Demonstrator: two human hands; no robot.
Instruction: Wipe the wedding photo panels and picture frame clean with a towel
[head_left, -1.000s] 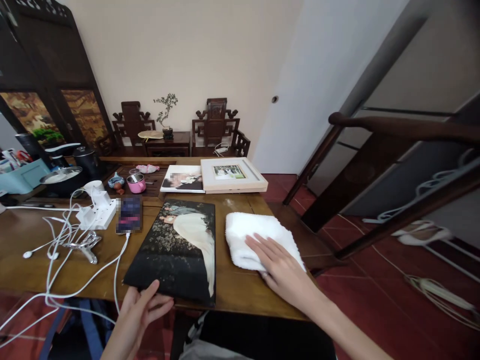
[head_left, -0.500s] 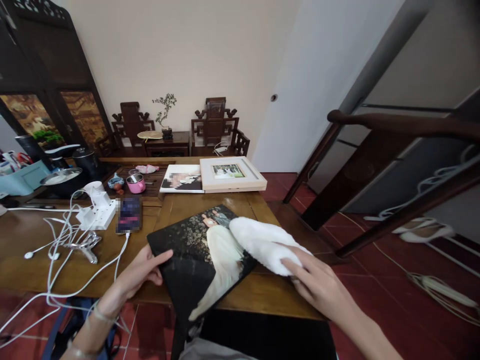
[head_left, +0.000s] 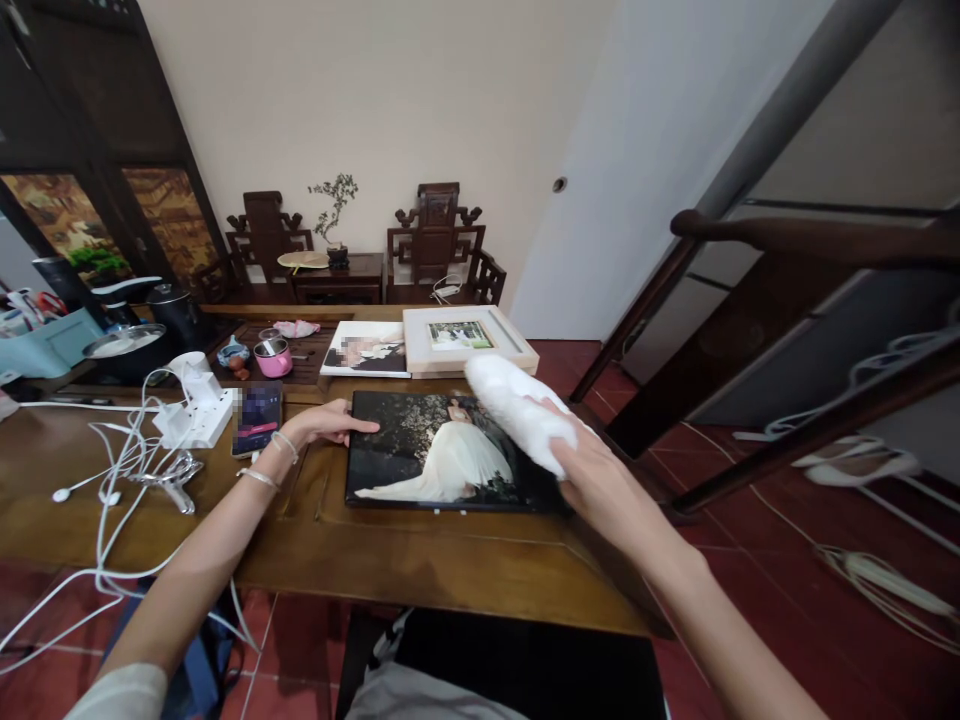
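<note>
A dark photo print (head_left: 442, 455) showing a figure in a white gown lies flat and landscape on the wooden table (head_left: 360, 560). My left hand (head_left: 326, 422) rests at its upper left corner, fingers stretched out and touching the edge. My right hand (head_left: 592, 470) is closed around a white fluffy towel (head_left: 517, 410), held just above the print's right end. Two bracelets circle my left wrist.
Behind the print lie a second photo print (head_left: 366, 349) and a white framed picture (head_left: 466, 341). To the left are a phone (head_left: 257, 418), a white power strip (head_left: 193, 418) with tangled cables, a pink cup (head_left: 273, 358) and pots. A dark wooden stair rail (head_left: 787, 300) stands on the right.
The print was turned from upright to landscape and laid flat on the table. My right hand lifted the towel off the table and brought it over the print's right end.
</note>
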